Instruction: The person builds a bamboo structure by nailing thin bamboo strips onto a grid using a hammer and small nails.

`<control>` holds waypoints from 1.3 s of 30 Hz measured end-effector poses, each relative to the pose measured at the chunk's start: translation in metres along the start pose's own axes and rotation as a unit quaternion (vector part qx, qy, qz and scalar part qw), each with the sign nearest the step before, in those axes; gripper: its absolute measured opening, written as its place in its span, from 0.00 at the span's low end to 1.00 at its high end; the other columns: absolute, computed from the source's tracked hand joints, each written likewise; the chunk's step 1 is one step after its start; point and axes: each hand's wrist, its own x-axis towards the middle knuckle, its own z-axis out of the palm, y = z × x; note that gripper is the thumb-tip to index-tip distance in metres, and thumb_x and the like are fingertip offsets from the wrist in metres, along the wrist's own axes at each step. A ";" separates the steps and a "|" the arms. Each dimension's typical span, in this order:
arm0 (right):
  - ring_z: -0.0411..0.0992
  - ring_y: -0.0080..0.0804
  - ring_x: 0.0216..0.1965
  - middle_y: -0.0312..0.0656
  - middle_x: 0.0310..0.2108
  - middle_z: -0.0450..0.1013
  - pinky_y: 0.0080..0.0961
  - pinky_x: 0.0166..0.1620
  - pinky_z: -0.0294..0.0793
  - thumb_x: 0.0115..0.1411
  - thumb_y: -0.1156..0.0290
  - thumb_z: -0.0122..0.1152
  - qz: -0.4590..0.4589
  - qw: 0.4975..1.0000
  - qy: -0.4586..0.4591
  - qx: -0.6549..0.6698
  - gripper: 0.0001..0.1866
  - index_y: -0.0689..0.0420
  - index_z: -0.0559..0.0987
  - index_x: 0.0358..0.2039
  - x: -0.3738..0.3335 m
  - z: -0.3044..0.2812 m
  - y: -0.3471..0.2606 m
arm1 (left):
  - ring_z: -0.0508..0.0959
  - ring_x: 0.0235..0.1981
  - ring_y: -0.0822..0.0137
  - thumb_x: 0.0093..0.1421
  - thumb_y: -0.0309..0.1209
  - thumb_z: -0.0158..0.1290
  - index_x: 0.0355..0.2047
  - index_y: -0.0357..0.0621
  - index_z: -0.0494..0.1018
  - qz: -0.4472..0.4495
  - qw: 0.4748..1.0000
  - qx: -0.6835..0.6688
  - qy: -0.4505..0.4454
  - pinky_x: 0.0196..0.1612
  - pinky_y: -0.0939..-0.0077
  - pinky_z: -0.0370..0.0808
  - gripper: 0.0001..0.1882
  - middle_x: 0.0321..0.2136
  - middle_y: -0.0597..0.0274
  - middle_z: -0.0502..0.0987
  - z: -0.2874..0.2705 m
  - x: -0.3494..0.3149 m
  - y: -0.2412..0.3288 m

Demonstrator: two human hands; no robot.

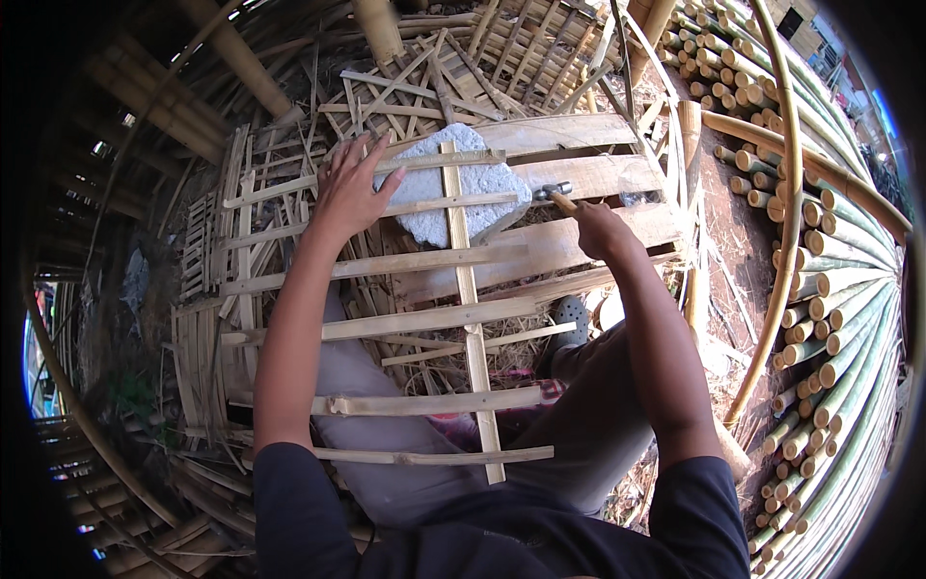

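A lattice of split bamboo slats lies across my lap, with a long crosspiece running over several slats. Its far end rests over a pale grey stone block. My left hand lies over the far slats, left of the stone, fingers spread and thumb out toward the stone. In my right hand is a hammer, gripped by its wooden handle. The hammer's metal head is just right of the stone, apart from the lattice.
Wide wooden planks lie under and beside the stone. Loose bamboo strips and woven panels are heaped beyond. Stacked bamboo poles fill the right side, behind a bent pole. A clog shows below the planks.
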 end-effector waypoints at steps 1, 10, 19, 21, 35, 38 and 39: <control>0.76 0.57 0.43 0.61 0.39 0.76 0.45 0.46 0.77 0.54 0.84 0.47 -0.029 1.000 -0.004 -0.012 0.16 0.70 0.74 0.43 0.003 0.008 0.004 | 0.56 0.68 0.45 0.68 0.53 0.44 0.68 0.57 0.58 -0.030 0.999 0.022 -0.019 0.68 0.48 0.52 0.32 0.67 0.48 0.59 0.011 0.008 -0.003; 0.79 0.48 0.41 0.53 0.37 0.78 0.39 0.42 0.80 0.55 0.78 0.52 0.023 0.993 -0.071 -0.090 0.11 0.67 0.76 0.38 -0.011 0.003 -0.034 | 0.45 0.72 0.44 0.68 0.60 0.33 0.70 0.70 0.51 -0.038 0.994 0.088 -0.052 0.65 0.25 0.35 0.33 0.71 0.53 0.48 0.065 0.006 0.023; 0.79 0.49 0.42 0.52 0.38 0.79 0.41 0.45 0.80 0.51 0.78 0.57 0.019 0.984 -0.105 -0.140 0.09 0.61 0.82 0.33 -0.006 -0.003 -0.045 | 0.49 0.71 0.44 0.65 0.66 0.29 0.70 0.73 0.52 -0.034 0.995 0.097 0.007 0.65 0.23 0.30 0.35 0.70 0.50 0.52 0.071 0.003 0.024; 0.78 0.49 0.44 0.52 0.40 0.79 0.40 0.46 0.79 0.51 0.79 0.56 0.027 0.982 -0.111 -0.153 0.11 0.61 0.82 0.35 -0.007 -0.009 -0.057 | 0.47 0.72 0.45 0.65 0.66 0.27 0.70 0.73 0.52 -0.041 0.993 0.106 -0.009 0.65 0.23 0.27 0.36 0.70 0.50 0.52 0.070 -0.001 0.023; 0.80 0.40 0.46 0.42 0.48 0.79 0.42 0.40 0.81 0.60 0.72 0.54 0.017 0.964 -0.198 -0.178 0.16 0.54 0.82 0.47 0.009 0.007 -0.068 | 0.57 0.68 0.45 0.68 0.61 0.30 0.69 0.70 0.55 -0.034 0.989 0.142 -0.014 0.65 0.23 0.38 0.32 0.67 0.50 0.59 0.073 -0.003 0.013; 0.80 0.40 0.46 0.42 0.48 0.79 0.42 0.40 0.81 0.61 0.72 0.53 0.040 0.975 -0.159 -0.152 0.15 0.53 0.83 0.46 0.009 0.005 -0.059 | 0.58 0.68 0.47 0.69 0.58 0.33 0.69 0.70 0.56 -0.032 0.988 0.148 -0.016 0.65 0.25 0.41 0.30 0.67 0.55 0.60 0.074 0.004 0.022; 0.80 0.40 0.46 0.42 0.48 0.79 0.42 0.40 0.81 0.61 0.72 0.53 0.039 0.977 -0.152 -0.147 0.15 0.53 0.83 0.46 0.007 -0.002 -0.061 | 0.58 0.68 0.48 0.69 0.58 0.34 0.69 0.70 0.56 -0.032 0.989 0.144 -0.013 0.65 0.25 0.41 0.30 0.67 0.56 0.60 0.075 0.004 0.023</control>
